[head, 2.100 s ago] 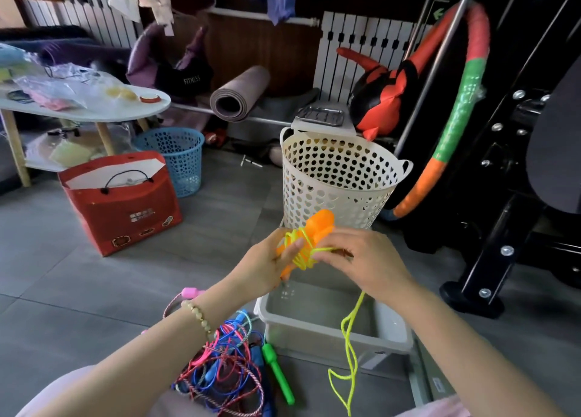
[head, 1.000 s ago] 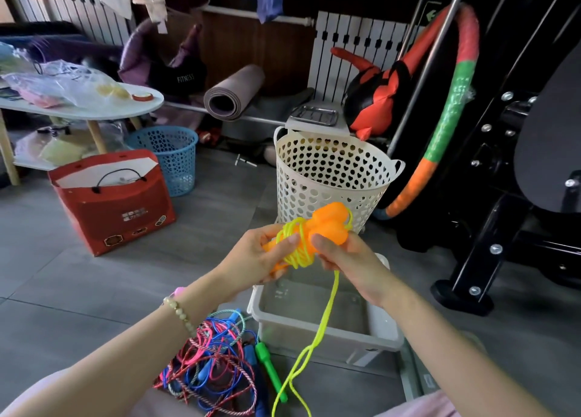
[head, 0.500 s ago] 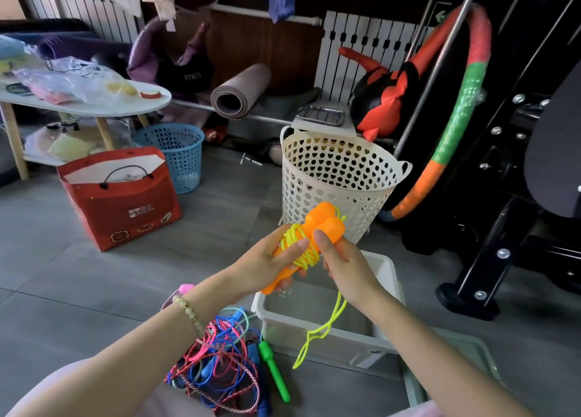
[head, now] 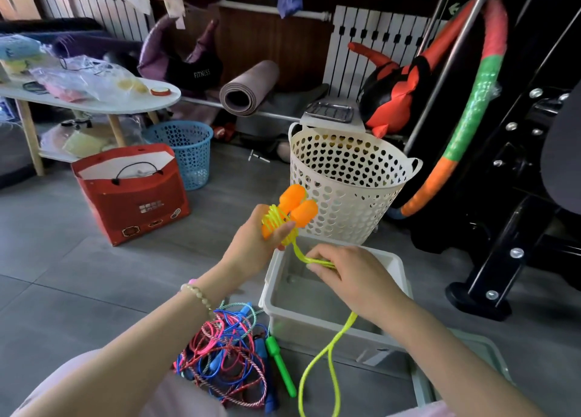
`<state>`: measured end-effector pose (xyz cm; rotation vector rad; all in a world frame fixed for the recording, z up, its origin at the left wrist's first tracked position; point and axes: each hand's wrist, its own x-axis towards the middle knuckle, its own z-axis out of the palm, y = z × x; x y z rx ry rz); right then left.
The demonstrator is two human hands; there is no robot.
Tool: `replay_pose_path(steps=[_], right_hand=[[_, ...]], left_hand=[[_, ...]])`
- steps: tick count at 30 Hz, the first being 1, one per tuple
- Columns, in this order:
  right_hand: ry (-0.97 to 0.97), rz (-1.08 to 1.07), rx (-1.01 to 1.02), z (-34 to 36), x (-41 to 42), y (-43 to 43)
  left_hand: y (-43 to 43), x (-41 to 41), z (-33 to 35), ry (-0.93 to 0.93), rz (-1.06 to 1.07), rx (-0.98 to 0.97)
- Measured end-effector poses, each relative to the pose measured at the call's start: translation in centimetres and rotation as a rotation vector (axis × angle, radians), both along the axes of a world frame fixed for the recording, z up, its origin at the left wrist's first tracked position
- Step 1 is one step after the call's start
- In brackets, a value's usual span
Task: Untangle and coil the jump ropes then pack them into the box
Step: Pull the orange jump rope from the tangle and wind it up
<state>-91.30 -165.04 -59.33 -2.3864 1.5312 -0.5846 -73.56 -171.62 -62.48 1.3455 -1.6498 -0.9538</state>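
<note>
My left hand [head: 254,243] grips the two orange handles [head: 297,204] of a jump rope, with neon yellow cord [head: 275,220] wound round them. My right hand [head: 349,275] pinches that cord just below the handles, over the open grey plastic box [head: 333,322]. The cord's free loop [head: 317,369] hangs down in front of the box. A tangled heap of red, pink and blue ropes [head: 224,353] with a green handle [head: 279,364] lies on the floor left of the box.
A cream perforated basket [head: 349,184] stands right behind the box. A red paper bag [head: 132,193] and a blue basket [head: 185,149] stand at the left, a white table [head: 88,102] beyond. Black gym equipment [head: 509,221] and a hoop [head: 465,108] fill the right. The box lid [head: 462,372] lies beside the box.
My right hand has left the handles and dropped down over the box, drawing the yellow cord out taut. More cord is wound on the handles than two seconds ago.
</note>
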Motion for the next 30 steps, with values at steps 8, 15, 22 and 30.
replay_pose_path(steps=[8,15,22,30], right_hand=[[-0.318,0.002,0.017,1.2,-3.3,-1.3],[-0.537,0.091,0.25,1.1,-2.9,-1.3],[-0.759,0.168,0.566,0.9,-2.2,-1.0],[-1.032,0.158,0.695,0.9,-1.5,-0.4]], left_hand=[[2.3,-0.9,1.2,-0.155,-0.486,0.181],[3.6,-0.9,1.3,-0.247,-0.698,0.097],[3.8,0.4,1.8,-0.027,-0.694,0.137],[3.3,-0.2,2.0,0.26,-0.563,0.179]])
